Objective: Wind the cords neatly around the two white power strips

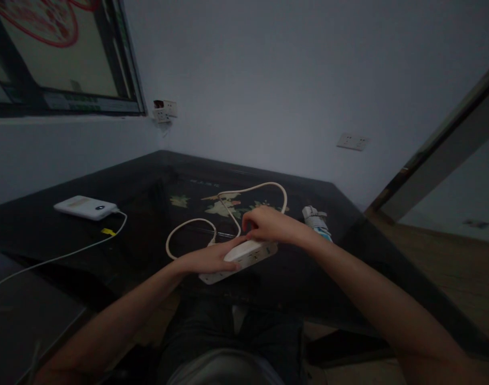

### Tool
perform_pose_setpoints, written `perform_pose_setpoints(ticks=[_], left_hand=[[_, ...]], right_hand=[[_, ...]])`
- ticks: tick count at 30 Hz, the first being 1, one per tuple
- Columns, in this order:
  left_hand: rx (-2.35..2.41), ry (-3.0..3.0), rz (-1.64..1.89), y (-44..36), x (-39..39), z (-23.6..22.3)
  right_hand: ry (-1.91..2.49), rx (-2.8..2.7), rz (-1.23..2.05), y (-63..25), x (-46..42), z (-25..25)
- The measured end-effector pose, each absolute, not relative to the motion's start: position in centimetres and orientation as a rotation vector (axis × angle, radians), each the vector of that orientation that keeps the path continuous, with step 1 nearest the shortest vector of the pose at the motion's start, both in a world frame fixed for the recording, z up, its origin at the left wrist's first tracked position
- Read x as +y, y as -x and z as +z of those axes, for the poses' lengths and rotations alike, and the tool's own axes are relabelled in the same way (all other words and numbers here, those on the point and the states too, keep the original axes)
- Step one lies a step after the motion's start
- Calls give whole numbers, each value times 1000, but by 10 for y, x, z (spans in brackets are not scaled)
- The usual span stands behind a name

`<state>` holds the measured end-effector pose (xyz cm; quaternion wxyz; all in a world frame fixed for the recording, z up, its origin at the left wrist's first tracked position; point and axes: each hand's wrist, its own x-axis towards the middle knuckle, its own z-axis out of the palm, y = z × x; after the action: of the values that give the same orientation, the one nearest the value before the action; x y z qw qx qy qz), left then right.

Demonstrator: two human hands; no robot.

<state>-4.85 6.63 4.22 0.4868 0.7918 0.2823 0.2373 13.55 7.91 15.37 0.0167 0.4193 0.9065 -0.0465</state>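
Note:
A white power strip (255, 253) is tilted above the near part of the dark table, its socket side facing me. My left hand (210, 258) grips its left part, thumb on the front and fingers over the top. My right hand (266, 224) is bent over the strip's upper edge, thumb and fingers closed together at the top; what they pinch there is hidden. A cream-coloured cord (254, 187) loops behind both hands, one bend passing left of my left hand and another rising beyond my right hand.
On the dark table (148, 179), a white power bank (85, 207) with a white cable (68, 254) lies at left, near a yellow tag (108, 232). A bundled grey cord (316, 220) lies right of my right hand. Wall sockets (352, 141) are beyond.

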Motion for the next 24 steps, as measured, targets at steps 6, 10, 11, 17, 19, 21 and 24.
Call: perform_pose_setpoints(ticks=[6, 10, 11, 17, 19, 21, 24], left_hand=[[628, -1843, 585, 49, 59, 41], [685, -1762, 652, 55, 52, 41], [703, -1746, 668, 56, 51, 40], [841, -1613, 890, 57, 47, 37], [856, -1566, 965, 55, 44, 40], [846, -1499, 1003, 52, 39, 46], [792, -1367, 1019, 45, 30, 52]], right_hand=[[-1351, 2718, 54, -162, 84, 178], [-1340, 2761, -241, -185, 86, 184], [-1328, 2797, -313, -190, 85, 183], [-1311, 2893, -812, -200, 75, 162], [-1334, 2901, -1036, -200, 70, 152], [-1339, 2930, -1223, -200, 65, 141], [-1332, 2960, -1445, -199, 59, 124]])
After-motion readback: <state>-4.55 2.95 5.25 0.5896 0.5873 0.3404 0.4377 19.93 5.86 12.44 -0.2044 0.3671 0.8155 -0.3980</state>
